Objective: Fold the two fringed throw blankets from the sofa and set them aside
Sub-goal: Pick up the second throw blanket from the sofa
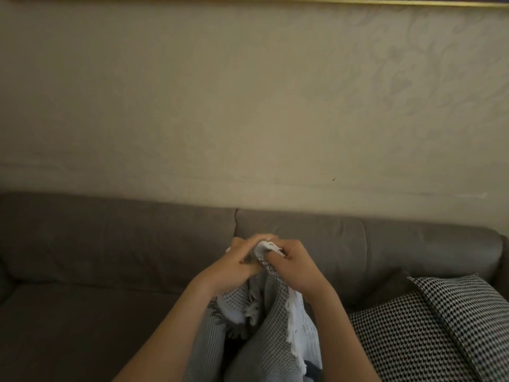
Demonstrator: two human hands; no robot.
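Grey-woven blanket (264, 334) hangs below your left hand (242, 261) and right hand (294, 264), both pinching its top edge, above the sofa (110, 271).

Open passage lies left of the arms, over the bare grey sofa seat (82, 326), bounded behind by the backrest (110, 238) and, above it, the wall (248, 106). To the right, a houndstooth cushion (427, 326) leans in the corner near the right forearm and narrows the way. The middle is taken: the left hand (239, 263) and right hand (297, 266), close together, grip the bunched top of the throw blanket (264, 340), which hangs down between the forearms.
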